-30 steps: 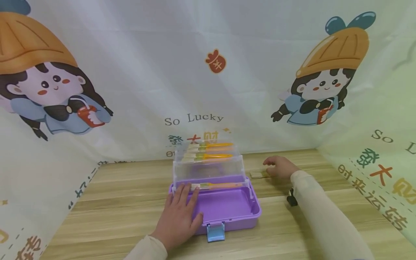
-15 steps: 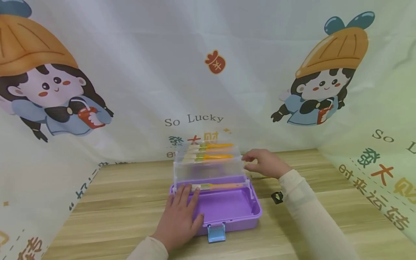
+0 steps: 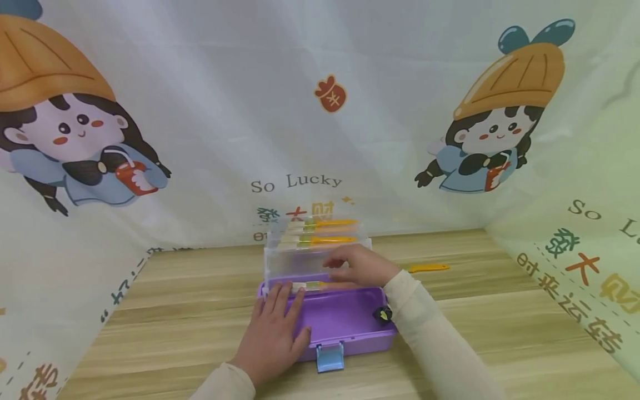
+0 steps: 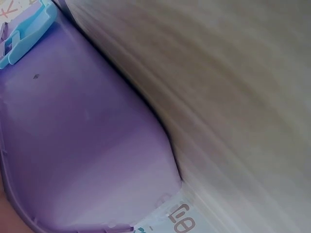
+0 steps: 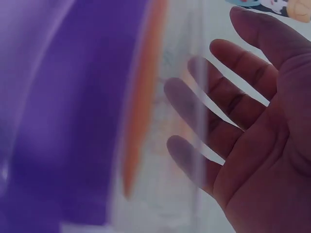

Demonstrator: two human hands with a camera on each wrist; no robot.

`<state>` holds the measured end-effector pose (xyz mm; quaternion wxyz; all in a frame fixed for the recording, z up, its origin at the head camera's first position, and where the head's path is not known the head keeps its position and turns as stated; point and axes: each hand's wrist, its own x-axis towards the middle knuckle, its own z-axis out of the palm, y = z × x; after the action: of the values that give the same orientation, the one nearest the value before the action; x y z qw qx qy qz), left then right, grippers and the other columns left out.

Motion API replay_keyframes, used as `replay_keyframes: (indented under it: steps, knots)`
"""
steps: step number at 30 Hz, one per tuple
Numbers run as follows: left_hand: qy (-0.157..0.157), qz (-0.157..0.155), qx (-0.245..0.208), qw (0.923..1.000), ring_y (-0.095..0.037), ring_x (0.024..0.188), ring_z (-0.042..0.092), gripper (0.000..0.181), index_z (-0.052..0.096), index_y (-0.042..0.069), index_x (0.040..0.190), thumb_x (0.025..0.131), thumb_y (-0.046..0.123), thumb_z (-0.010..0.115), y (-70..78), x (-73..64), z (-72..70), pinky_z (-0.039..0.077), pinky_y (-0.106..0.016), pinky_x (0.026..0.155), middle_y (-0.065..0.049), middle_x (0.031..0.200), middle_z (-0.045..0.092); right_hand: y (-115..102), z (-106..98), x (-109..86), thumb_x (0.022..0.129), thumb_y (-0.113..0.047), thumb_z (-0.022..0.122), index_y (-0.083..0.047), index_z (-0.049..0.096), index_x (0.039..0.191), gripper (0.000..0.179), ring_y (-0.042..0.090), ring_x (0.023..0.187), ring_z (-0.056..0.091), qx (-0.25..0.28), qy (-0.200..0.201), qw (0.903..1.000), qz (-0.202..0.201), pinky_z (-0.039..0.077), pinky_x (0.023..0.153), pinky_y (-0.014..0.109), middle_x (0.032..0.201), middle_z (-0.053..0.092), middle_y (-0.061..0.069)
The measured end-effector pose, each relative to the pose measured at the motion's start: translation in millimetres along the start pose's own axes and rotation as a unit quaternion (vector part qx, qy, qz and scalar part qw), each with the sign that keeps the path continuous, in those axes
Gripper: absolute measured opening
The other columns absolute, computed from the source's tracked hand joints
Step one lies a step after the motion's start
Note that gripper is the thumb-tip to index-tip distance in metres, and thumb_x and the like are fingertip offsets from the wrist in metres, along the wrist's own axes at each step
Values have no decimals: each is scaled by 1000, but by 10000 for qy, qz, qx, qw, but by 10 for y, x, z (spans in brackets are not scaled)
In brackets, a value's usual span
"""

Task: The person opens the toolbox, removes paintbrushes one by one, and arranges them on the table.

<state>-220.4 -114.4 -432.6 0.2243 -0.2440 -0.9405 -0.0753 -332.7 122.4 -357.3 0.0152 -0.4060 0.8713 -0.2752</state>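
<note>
A purple box [image 3: 340, 336] with a light blue clasp [image 3: 330, 357] stands open on the table. Clear trays [image 3: 295, 261] rise in tiers at its back. My left hand [image 3: 275, 339] rests on the box's left side, fingers straight and their tips by the bristles of a paintbrush [image 3: 311, 286] in the lowest tray. Over that brush's handle hovers my right hand [image 3: 362, 265], fingers loosely bent and holding nothing. In the right wrist view its fingers [image 5: 233, 97] are spread beside the clear plastic and the orange handle [image 5: 141, 107].
More orange-handled paintbrushes [image 3: 332, 240] lie in the upper trays. One paintbrush [image 3: 430, 268] lies on the wooden table [image 3: 500, 322] right of the box, partly hidden by my right arm. A printed cloth [image 3: 220, 111] hangs behind and at both sides.
My right hand has moved left, from beside the paintbrush on the table, past the trays' right edge, to over the lowest tray. My left hand has stayed on the box.
</note>
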Motion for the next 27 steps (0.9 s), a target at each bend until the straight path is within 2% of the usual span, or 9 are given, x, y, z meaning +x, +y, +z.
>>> replay_keyframes:
  steps: [6, 11, 17, 21, 27]
  knots:
    - [-1, 9, 26, 10000, -43, 139, 33, 66, 47, 5, 147, 93, 42, 58, -2, -7, 6, 29, -64, 108, -24, 149, 40, 67, 159, 123, 93, -19, 71, -7, 72, 116, 26, 18, 107, 64, 307, -69, 9994, 165, 52, 93, 38, 114, 70, 3]
    - [22, 43, 60, 10000, -41, 140, 32, 67, 45, 5, 148, 94, 43, 57, -17, 8, 27, 29, -64, 109, -23, 150, 39, 122, 220, 161, 92, -19, 72, -8, 72, 113, 24, 17, 105, 65, 522, -23, 9985, 184, 52, 93, 38, 112, 70, 3]
    - [81, 38, 86, 9999, -42, 139, 34, 67, 48, 5, 147, 93, 42, 58, -6, -6, 17, 30, -64, 108, -24, 149, 40, 142, 258, 157, 91, -23, 73, -9, 72, 113, 26, 18, 106, 65, 549, -28, 9983, 194, 51, 94, 38, 112, 70, 2]
    - [38, 23, 103, 9999, -43, 139, 33, 67, 47, 4, 147, 93, 42, 57, 0, -6, 14, 29, -64, 108, -25, 149, 40, 151, 266, 171, 90, -24, 74, -10, 72, 114, 28, 16, 106, 65, 488, -50, 9980, 389, 51, 94, 34, 113, 70, 1]
    - [-30, 0, 64, 10000, -43, 140, 31, 67, 46, 5, 148, 94, 42, 57, 13, 12, 7, 28, -64, 110, -25, 150, 39, 148, 259, 178, 90, -22, 75, -9, 72, 113, 27, 18, 105, 65, 406, -10, 9980, 477, 51, 93, 35, 112, 70, 2]
